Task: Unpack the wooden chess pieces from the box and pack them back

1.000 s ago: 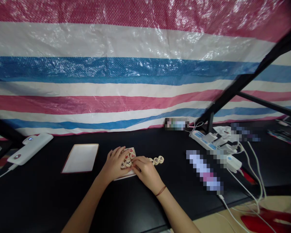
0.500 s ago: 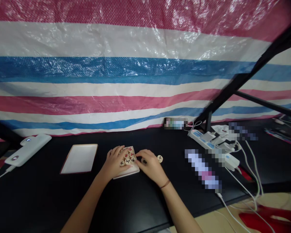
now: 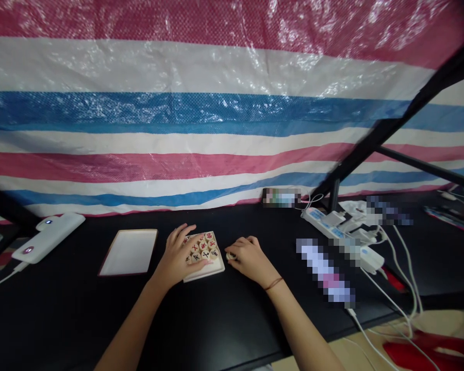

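Observation:
Round Chinese chess pieces with red and black characters sit in rows inside a shallow white box on the black table. My left hand lies over the left side of this box, fingers spread and thumb stretched along the front row, covering some pieces. Just right of the box, my right hand is low over the table, its thumb and fingers pinching a single Chinese chess piece. Most of that piece's face is hidden by the fingers.
Left of the box lies a white-lined lid with a dark rim. A white power bank is at the far left. On the right are a blurred-out phone, a power strip and white cables. A striped sheet hangs behind.
My right hand has drawn away from the box's right edge. My left fingers have spread and shifted left, uncovering more pieces. The loose piece right of my right hand no longer shows.

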